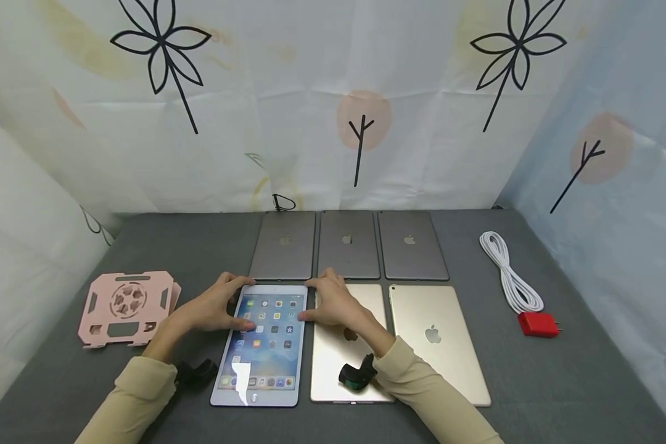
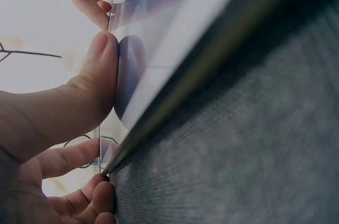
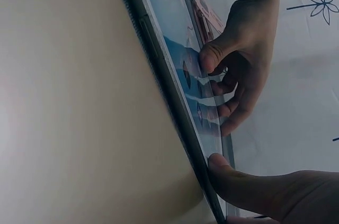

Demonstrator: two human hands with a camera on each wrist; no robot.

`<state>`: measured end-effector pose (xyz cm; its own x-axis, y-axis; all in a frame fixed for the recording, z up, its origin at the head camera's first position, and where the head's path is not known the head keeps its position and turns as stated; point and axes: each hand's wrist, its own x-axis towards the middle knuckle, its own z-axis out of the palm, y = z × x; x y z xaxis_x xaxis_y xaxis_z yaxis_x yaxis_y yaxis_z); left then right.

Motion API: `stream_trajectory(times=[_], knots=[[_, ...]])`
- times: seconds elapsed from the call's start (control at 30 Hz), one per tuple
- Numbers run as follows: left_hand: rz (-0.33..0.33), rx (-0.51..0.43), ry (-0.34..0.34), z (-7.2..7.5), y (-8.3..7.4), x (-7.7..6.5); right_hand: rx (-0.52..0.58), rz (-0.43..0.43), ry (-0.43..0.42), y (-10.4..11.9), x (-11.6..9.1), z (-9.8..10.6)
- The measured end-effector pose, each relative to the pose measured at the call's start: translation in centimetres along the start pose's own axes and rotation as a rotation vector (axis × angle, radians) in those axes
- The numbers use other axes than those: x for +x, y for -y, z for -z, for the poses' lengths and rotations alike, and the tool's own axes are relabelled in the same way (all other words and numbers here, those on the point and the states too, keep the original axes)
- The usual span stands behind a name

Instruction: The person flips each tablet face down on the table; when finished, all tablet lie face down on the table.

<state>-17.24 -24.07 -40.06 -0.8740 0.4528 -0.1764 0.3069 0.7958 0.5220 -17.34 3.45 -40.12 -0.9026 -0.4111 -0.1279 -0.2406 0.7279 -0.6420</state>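
A white tablet (image 1: 269, 354) lies face up in the front row, its lit screen full of app icons. My left hand (image 1: 213, 306) holds its upper left side, the thumb on the screen and a fingertip at the top corner. Across from it, my right hand (image 1: 335, 303) grips the upper right side, with the thumb at the screen's edge. That hand reaches over a gold tablet (image 1: 333, 351) lying back up and hides part of it. In the left wrist view the left thumb (image 2: 92, 81) presses on the glass. The right wrist view shows the right thumb (image 3: 228, 176) on the tablet's edge.
Another gold tablet (image 1: 433, 364) lies to the right. Behind stand three grey tablets in a row: left (image 1: 285, 246), middle (image 1: 348, 250), right (image 1: 413, 250). A pink stand (image 1: 124, 308) is at left; a white cable (image 1: 510, 277) and red charger (image 1: 538, 324) at right.
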Motion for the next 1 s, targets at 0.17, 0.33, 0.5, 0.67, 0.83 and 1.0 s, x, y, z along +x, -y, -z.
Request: stream_trajectory(times=[0.17, 0.33, 0.5, 0.67, 0.83, 1.0], knots=[[0.011, 0.02, -0.015, -0.2, 0.0, -0.3, 0.035, -0.006, -0.019, 0.1, -0.1, -0.3], [-0.014, 0.06, -0.051, -0.4, -0.2, -0.5, 0.163, -0.059, 0.004, -0.3, 0.1, -0.4], [-0.003, 0.082, -0.08, -0.5, -0.5, -0.5, 0.315, -0.139, 0.051, -0.4, 0.6, -0.1], [0.028, 0.077, -0.08, -0.5, -0.8, -0.6, 0.455, -0.156, 0.115, -0.6, 0.8, 0.4], [0.041, 0.05, -0.083, -0.5, -0.7, -0.6, 0.652, -0.124, 0.19, -0.9, 0.6, 0.9], [0.007, 0.011, -0.086, -0.4, -0.8, -0.9, 0.853, -0.109, 0.255, -0.7, 0.2, 1.1]])
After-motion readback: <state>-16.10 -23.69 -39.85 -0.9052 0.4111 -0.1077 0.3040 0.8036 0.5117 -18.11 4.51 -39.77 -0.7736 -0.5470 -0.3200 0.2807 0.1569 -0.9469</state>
